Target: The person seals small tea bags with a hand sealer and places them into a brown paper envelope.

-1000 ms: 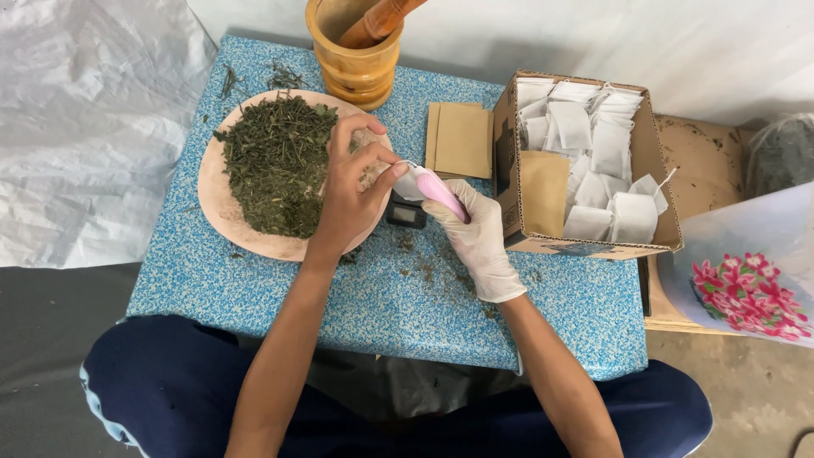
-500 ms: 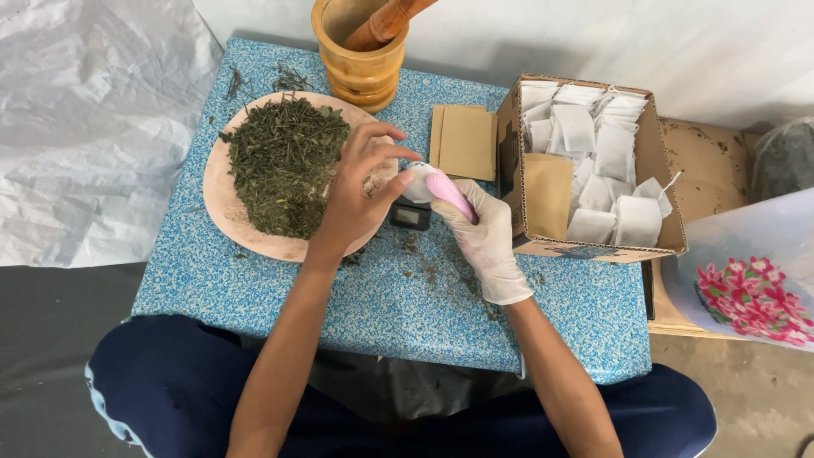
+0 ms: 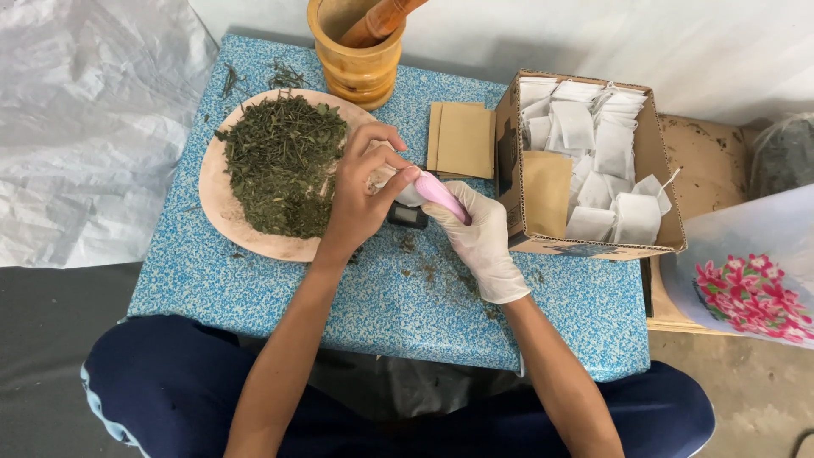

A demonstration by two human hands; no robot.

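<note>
My bare left hand (image 3: 363,197) pinches a small white filter bag (image 3: 392,176) at the right rim of a tan plate (image 3: 222,203) heaped with dried green leaves (image 3: 281,163). In a white glove, my right hand (image 3: 482,239) grips a pink scoop (image 3: 439,195) whose tip meets the bag's mouth. Under the two hands a small black scale (image 3: 408,215) shows on the blue speckled table (image 3: 398,297).
A wooden mortar with pestle (image 3: 356,44) stands at the table's far edge. Flat brown envelopes (image 3: 462,140) lie beside an open cardboard box (image 3: 587,161) holding several filled white bags. Loose leaf bits dot the table. White sheeting lies left; a flowered bag (image 3: 750,293) right.
Both hands stay together over the scale; my left fingers have shifted on the bag and the scoop's tip has come closer to the bag's mouth.
</note>
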